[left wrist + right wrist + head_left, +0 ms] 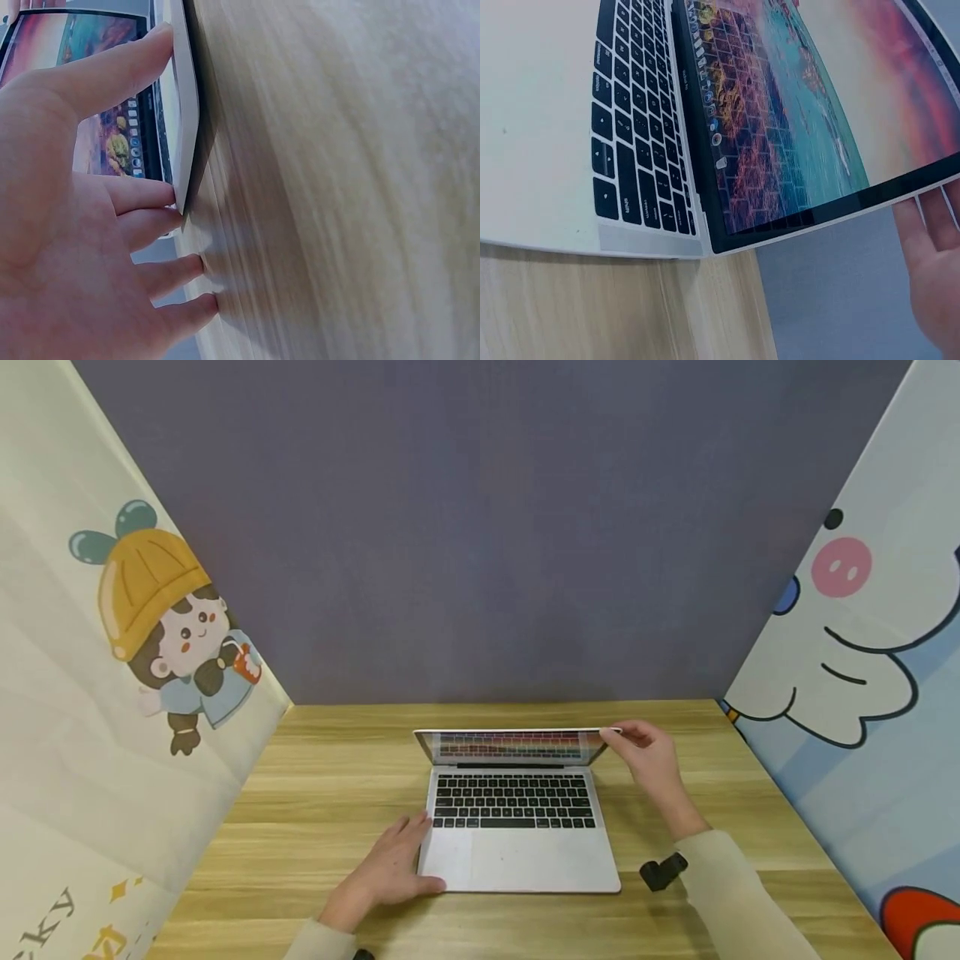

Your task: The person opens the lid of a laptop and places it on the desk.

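MacBook Pro (517, 837) sits mid-worktop (330, 793), base flat, lid (840, 206) up off the kbd (513, 800); can't give the exact lid angle. Near edge of the base faces me, hinge on the far side.

My right grip (651, 758) is narrow, pinching the lid at its top right corner: thumb on the screen side, fingers behind, per the head & right wrist views.

My left grip (393, 864) is spread wide, thumb well apart from the fingers. Thumb touches the base at the left end of its near edge; index etc. reach the left side, next to the kbd's near rows. No curl round anything there.

Screen (817, 97) is lit: desktop pic in teal, pink & red, w/ a row of icons along the bottom, plus a reflection of the kbd keys.

Right sleeve (738, 893), pale, comes in from the near right; small black device (663, 871) just beside its cuff. Left sleeve (322, 941) at the near edge of view.

Bg: grey-blue wall panel (495, 527) on the far side; left, cartoon figure w/ yellow hat (150, 585); right, white pink-snouted character (840, 635).
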Demonstrator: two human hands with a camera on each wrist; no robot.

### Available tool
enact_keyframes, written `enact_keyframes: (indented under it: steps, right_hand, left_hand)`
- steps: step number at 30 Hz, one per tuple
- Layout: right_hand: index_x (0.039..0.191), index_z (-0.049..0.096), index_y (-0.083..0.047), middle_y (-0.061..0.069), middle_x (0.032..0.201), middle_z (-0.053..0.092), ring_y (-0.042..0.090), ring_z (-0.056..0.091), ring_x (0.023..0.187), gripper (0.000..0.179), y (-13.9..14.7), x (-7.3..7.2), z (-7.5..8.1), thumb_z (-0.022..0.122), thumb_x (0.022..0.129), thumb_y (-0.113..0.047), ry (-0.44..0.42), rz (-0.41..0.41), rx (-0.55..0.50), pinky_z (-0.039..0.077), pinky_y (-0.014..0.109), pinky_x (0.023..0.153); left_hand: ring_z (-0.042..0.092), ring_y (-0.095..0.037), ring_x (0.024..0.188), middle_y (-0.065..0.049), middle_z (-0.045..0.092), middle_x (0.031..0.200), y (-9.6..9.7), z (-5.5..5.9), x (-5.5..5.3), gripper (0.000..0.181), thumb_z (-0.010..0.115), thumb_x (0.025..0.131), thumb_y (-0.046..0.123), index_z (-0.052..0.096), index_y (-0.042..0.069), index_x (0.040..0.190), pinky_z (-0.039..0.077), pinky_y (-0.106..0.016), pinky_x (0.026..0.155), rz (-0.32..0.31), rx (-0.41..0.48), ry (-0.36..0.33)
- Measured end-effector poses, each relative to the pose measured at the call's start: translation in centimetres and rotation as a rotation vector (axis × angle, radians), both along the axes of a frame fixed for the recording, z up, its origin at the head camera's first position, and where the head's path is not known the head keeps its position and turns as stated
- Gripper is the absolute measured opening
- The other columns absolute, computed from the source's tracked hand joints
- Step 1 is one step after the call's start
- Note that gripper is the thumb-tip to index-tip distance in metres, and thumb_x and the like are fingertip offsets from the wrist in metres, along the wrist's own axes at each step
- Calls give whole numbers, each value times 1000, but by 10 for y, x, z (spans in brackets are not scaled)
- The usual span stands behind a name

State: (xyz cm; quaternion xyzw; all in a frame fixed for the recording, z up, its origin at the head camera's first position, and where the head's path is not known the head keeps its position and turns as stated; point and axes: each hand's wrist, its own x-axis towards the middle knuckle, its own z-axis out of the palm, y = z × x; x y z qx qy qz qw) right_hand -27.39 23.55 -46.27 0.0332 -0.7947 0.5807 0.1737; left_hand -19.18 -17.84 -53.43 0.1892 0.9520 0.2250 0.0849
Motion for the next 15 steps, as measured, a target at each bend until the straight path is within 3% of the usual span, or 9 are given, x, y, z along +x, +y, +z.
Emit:
enact_keyframes:
  steps: [9,15]
  right_hand:
    - [99,71,4,-9,89,66,8,60,81,36,-7,-8,5,80,89,-29,-12,-106,3,49,20,63]
    - [98,70,1,-2,90,64,13,55,80,40,-9,-17,7,78,90,-37,-43,-114,22,47,23,62]
  left_hand:
    - [31,-54,142,-25,36,159,1,1,1,106,83,75,54,40,-7,151,26,-64,117,-12,-2,4]
    - [31,-55,142,-25,36,158,1,2,1,106,83,75,53,41,-7,150,27,-65,116,-7,-6,3]
